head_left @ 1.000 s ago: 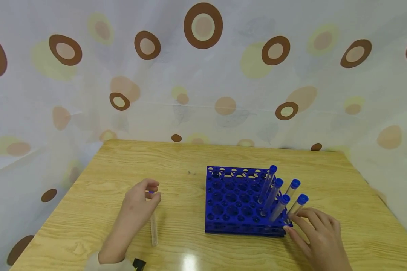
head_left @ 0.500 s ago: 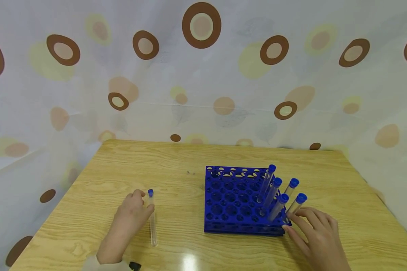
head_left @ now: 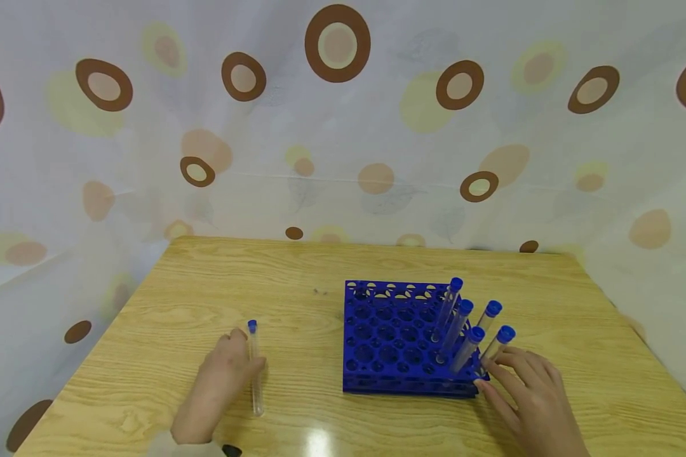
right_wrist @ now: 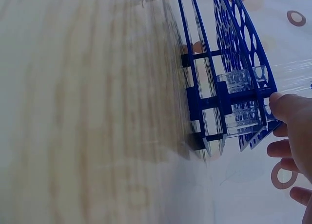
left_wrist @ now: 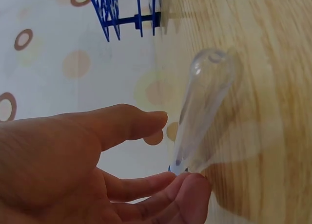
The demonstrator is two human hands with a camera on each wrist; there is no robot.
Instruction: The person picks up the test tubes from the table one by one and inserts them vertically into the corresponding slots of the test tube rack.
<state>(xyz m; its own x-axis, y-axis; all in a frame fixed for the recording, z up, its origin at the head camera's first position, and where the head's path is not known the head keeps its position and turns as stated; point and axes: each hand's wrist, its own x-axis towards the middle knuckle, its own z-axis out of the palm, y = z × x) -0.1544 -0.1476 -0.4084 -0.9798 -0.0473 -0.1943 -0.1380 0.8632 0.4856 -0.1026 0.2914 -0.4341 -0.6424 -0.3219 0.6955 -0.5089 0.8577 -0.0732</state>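
Observation:
A clear test tube (head_left: 256, 381) with a blue cap lies on the table at the left. My left hand (head_left: 220, 368) is beside it, thumb held apart from the fingers. In the left wrist view, the fingertips (left_wrist: 195, 192) are right at the capped end of the tube, and its rounded end points away. The blue test tube rack (head_left: 377, 333) stands upright at centre right. My right hand (head_left: 540, 397) grips its near right corner, thumb at the front edge. Several capped test tubes (head_left: 463, 327) stand tilted in the rack's right-hand holes.
The wooden table (head_left: 297, 285) reaches back to a patterned curtain (head_left: 274, 127) that hangs behind and along both sides. A small black object (head_left: 231, 450) shows beside the left sleeve (head_left: 185, 447) at the bottom edge.
My left hand has drawn back from the tube's cap, down toward me, then shifted slightly right along the tube. My right hand stays at the rack's corner.

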